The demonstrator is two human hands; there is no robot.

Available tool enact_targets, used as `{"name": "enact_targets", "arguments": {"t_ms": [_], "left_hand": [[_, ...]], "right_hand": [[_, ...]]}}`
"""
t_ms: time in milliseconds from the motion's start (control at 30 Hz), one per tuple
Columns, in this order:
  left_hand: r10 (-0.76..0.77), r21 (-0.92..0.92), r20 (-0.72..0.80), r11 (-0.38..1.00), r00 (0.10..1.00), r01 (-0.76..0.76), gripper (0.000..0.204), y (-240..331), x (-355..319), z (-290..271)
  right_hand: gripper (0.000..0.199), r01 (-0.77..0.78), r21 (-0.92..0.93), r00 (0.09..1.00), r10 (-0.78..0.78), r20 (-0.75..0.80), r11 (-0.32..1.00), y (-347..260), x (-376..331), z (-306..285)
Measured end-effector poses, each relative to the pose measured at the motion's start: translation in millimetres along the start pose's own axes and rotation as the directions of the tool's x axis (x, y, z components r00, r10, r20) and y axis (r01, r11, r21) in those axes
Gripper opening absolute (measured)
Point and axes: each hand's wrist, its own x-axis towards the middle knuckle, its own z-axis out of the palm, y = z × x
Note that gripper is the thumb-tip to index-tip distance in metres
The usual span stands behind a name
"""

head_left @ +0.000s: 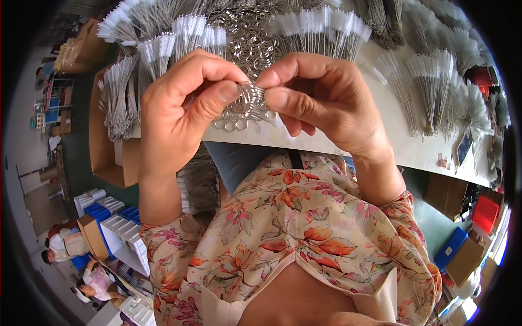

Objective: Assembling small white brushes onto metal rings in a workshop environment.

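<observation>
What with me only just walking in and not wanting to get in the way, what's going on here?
Someone is handling a small cluster of metal rings, pinched between the fingers of the left hand and right hand above the near edge of a white table. A few loose rings lie on the table just below. Beyond the hands is a heap of shiny rings, with bundles of white-bristled wire brushes on both sides of it.

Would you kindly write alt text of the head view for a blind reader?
A person's left hand and right hand hold a small cluster of metal rings above a white table, with a pile of loose rings and bundles of white-bristled wire brushes beyond.
</observation>
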Motion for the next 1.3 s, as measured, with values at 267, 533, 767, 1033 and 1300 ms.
{"name": "enact_targets", "arguments": {"t_ms": [267, 533, 767, 1033, 1300], "left_hand": [[-0.41, -0.501, -0.009, 0.791, 0.912, 0.351, 0.015, 32, -18, 8], [-0.523, -0.654, 0.064, 0.621, 0.85, 0.431, 0.019, 44, -42, -1], [-0.28, -0.26, -0.322, 0.945, 0.905, 0.2, 0.018, 44, -65, -6], [-0.292, -0.419, -0.587, 0.908, 0.755, 0.026, 0.018, 21, -101, -22], [-0.579, -0.197, -0.395, 0.811, 0.713, 0.55, 0.012, 12, -196, -77]], "right_hand": [[0.013, 0.042, -0.084, 0.999, -0.039, 0.032, 0.996, -1, -10, 2], [0.011, 0.072, -0.089, 0.989, -0.06, 0.137, 0.993, 6, -11, 14], [0.011, 0.121, 0.018, 0.975, -0.123, 0.185, 0.992, 16, 1, 43], [0.014, 0.295, -0.058, 0.944, -0.282, 0.171, 0.954, 76, 44, 102], [0.01, 0.098, -0.437, 0.914, 0.093, 0.396, 0.894, 130, 40, 95]]}}
